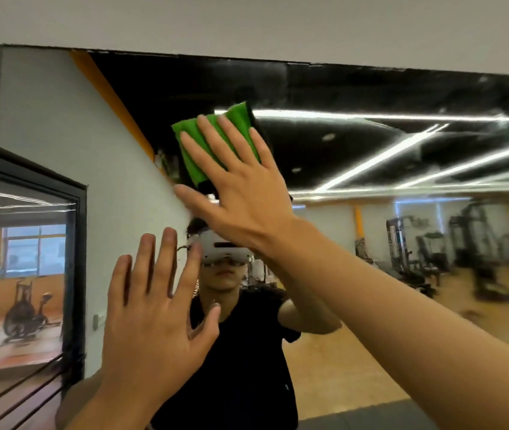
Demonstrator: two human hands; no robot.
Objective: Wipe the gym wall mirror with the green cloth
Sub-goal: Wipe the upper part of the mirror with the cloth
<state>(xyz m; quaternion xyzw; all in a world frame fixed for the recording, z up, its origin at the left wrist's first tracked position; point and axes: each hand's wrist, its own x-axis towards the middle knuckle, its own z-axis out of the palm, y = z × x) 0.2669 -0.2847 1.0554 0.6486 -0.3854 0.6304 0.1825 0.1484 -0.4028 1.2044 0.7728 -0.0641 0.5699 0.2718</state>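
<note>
Green cloth (216, 141) pressed flat to mirror (45, 113) by outspread right hand (241, 187); left hand (157, 308) open, empty. Wiping underway; next stroke needs sustained pressure.

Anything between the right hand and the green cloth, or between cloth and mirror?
Nothing visible. The right hand presses the folded green cloth flat against the large wall mirror; the left hand sits lower, apart from it.

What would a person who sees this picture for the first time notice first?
The bright green cloth stands out most, pressed flat against the mirror by the right hand, upper middle of the view. Below and to its left, the open left hand is raised before the glass.
</note>
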